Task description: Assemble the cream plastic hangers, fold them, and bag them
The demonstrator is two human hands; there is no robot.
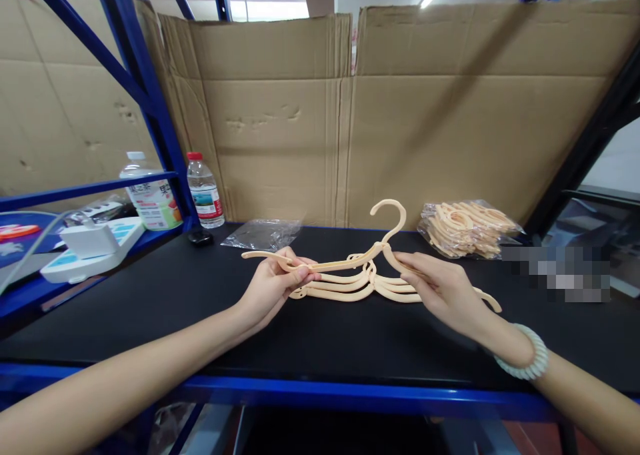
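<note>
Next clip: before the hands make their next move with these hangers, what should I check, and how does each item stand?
1. Left hand grips the left arms of the hangers: ok.
2. Right hand grips their right arms: ok.
3. Hangers stacked flush: not ok, the arms fan apart.
4. Hook free of both hands: ok.
5. Clear bag lies apart from the hands on the black table: ok.
6. Number of hangers held: cannot tell.
</note>
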